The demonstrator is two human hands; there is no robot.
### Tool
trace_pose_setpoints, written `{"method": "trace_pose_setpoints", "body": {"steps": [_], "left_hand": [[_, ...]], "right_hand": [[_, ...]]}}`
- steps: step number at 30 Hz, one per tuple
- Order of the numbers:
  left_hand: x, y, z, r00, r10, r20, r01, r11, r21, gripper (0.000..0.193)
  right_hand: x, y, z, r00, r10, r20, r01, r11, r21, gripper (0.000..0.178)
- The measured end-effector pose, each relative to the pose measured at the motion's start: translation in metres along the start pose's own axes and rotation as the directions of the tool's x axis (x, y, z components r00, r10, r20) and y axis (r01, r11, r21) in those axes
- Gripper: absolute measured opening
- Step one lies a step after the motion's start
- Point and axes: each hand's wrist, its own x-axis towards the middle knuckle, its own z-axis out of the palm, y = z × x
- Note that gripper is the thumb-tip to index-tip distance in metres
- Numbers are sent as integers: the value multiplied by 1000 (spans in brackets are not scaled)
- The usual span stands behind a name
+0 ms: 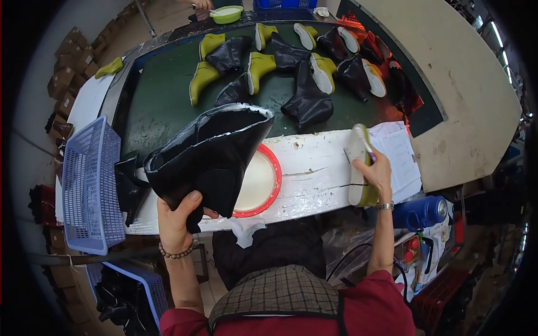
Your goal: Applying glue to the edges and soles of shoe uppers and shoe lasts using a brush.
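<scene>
Black leather boot upper [224, 148]: raised above the near edge of the workbench, its wide, whitish-edged opening turned upward.
Left hand [180, 219]: thumb and fingers clamped on the upper's lower part.
Right hand [378, 171]: fingers against a yellow-green, foot-shaped form with a pale flat sole [357, 193], a slim purple handle [370, 154] beside them (whether they bear the form's weight, I cannot tell).
Round, red-rimmed dish of cream-coloured contents [278, 178]: on the long, white-painted board [314, 159], partly hidden by the upper.
Dish risk: lowering the upper carelessly could dip its leather in the contents or knock the rim.
Edge risk: if that whitish coating is wet, brushing a sleeve could smear it.
Form risk: a loose hold could tip it onto the white printed papers [397, 159].
Dark green belt [162, 95]: beyond the board, carrying more black boots [308, 106].
Blue lattice plastic basket [92, 187]: at the board's left end.
</scene>
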Motion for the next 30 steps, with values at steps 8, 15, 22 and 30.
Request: {"method": "trace_pose_setpoints", "body": {"steps": [8,15,22,30], "left_hand": [[18,24,-45,969,113,-219,-99,992,74,36],[108,42,-145,856,464,-226,-237,742,627,37],[228,48,-251,827,561,20,-231,309,923,46],[265,4,-360,991,62,115,-111,-75,991,57]], "right_hand": [[3,11,-42,990,140,23,-133,857,497,29],[71,-178,-24,940,-306,148,152,768,622,26],[143,-383,129,722,-540,433,101,701,706,33],[121,-464,288,612,-609,505,-139,545,827,40]]}}
